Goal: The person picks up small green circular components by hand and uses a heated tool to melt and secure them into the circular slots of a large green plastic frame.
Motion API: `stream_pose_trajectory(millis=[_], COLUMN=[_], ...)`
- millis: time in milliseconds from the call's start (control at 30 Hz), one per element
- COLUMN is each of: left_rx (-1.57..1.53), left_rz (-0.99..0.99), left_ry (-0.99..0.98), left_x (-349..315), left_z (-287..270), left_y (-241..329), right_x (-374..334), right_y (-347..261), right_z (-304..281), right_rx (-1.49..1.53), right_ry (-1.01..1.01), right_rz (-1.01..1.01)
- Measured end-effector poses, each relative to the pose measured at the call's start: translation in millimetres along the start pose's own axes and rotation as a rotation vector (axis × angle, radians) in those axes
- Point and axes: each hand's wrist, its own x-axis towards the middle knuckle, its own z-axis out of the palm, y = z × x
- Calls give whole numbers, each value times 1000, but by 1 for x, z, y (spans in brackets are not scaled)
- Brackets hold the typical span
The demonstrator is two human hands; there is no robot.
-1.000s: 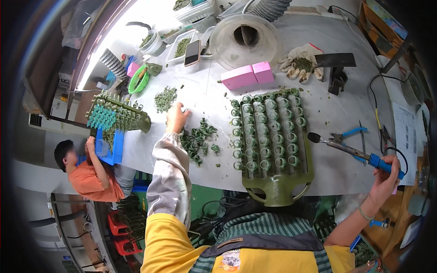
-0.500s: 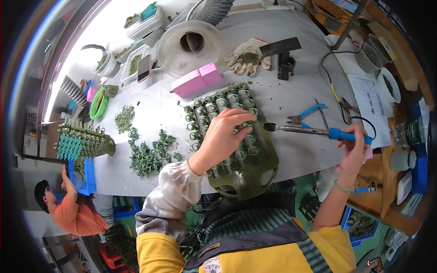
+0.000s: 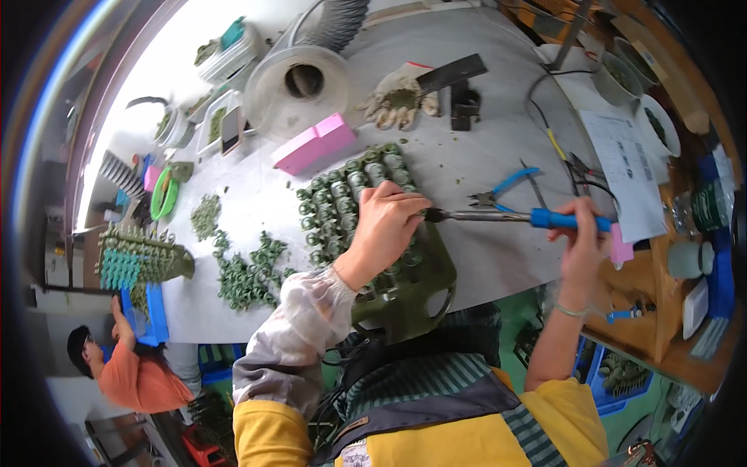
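Observation:
My right hand (image 3: 582,240) is closed round the blue handle of a soldering iron (image 3: 492,217), which points left. Its dark, broad tip ends right beside the fingertips of my left hand (image 3: 389,228). That hand is bent over an olive-green rack (image 3: 416,292) with its thumb and fingers pinched together; whatever lies between them is hidden. Rows of small green ring-shaped pieces (image 3: 320,210) stand on the rack, partly covered by the hand. Left of the rack lies a heap of loose green pieces (image 3: 253,268), and behind that a smaller pile of paler bits (image 3: 205,216).
Pink blocks (image 3: 313,144), a clear funnel hood (image 3: 299,93) and a stained glove (image 3: 401,97) lie beyond the rack. Blue-handled cutters (image 3: 504,188) and the iron's cable (image 3: 551,132) are at right. Far left, a person in orange (image 3: 140,377) sits beside another filled rack (image 3: 144,257).
The iron's tip has come left to my left fingertips. My left fingers have drawn together from a looser curl. The whole view has shifted slightly.

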Motion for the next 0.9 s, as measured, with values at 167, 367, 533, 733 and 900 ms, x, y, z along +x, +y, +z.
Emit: stream_pose_trajectory(millis=[167,367,533,733,900], left_rx=[-30,-341,290,38,-675], left_rz=[54,-401,-527,-919,-875], left_ry=[-15,285,-70,75,279], left_x=[3,-40,-130,-151,-153], left_z=[-5,-78,-116,-118,-124], left_y=[6,-94,-176,-192,-184], right_x=[1,0,0,0,-6], right_y=[-23,-18,-18,-20,-30], right_z=[-23,-31,-29,-31,-29], right_rx=[-110,-65,-91,-81,-117], right_ry=[118,156,129,91,150], right_rz=[-23,-56,-80,-90,-102])
